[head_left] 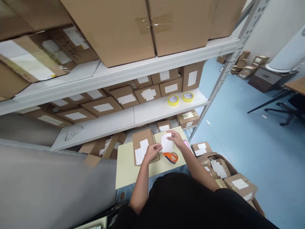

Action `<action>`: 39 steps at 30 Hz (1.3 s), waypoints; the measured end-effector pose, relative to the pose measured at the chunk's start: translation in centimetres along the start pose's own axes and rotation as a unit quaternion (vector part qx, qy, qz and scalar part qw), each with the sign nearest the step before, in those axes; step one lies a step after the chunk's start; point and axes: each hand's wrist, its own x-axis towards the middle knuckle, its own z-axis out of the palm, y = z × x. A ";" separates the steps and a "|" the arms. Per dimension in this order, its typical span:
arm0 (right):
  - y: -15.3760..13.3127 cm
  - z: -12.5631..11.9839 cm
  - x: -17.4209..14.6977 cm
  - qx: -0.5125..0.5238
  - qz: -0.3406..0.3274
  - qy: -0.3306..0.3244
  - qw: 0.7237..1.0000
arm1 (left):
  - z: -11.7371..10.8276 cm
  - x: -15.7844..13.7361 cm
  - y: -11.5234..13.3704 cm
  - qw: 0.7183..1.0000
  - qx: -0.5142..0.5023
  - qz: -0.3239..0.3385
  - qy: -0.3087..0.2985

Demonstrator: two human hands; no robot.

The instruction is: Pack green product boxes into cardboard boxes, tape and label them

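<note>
A small white paper label (167,143) is held up over the pale yellow table (125,173). My right hand (176,139) grips its upper right side between thumb and fingers. At its lower left edge, my left hand (152,152) is closed in a pinch, thumb against fingertips. Under my left hand lies a flat cardboard box (138,140) with white labels stuck on it. Scissors with orange handles (174,156) rest just below the paper, their blades partly hidden. A phone with a pink screen (186,144) lies beside my right wrist.
Metal shelves (114,122) stand ahead, loaded with labelled cardboard boxes (149,93). Two yellow tape rolls (173,100) sit on the middle shelf. At my right is a large carton (258,206) full of parcels. An open box (94,148) lies left of the table.
</note>
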 end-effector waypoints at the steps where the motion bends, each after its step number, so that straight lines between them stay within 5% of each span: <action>1: 0.1 1.2 0.0 0.006 0.000 -0.013 1.000 | -0.3 -1.0 0.0 1.000 -0.005 0.000 0.028; 6: 1.1 5.6 -0.7 -0.003 0.001 -0.036 0.999 | -1.9 -4.4 -0.1 0.989 -0.055 -0.004 0.137; 12: 2.0 7.5 -2.8 -0.102 0.071 -0.089 0.988 | -3.8 -5.6 -0.5 0.938 -0.166 0.000 0.304; 39: 0.7 7.5 -4.1 -0.078 0.039 -0.070 0.994 | -3.6 -4.9 -0.2 0.946 -0.147 0.007 0.288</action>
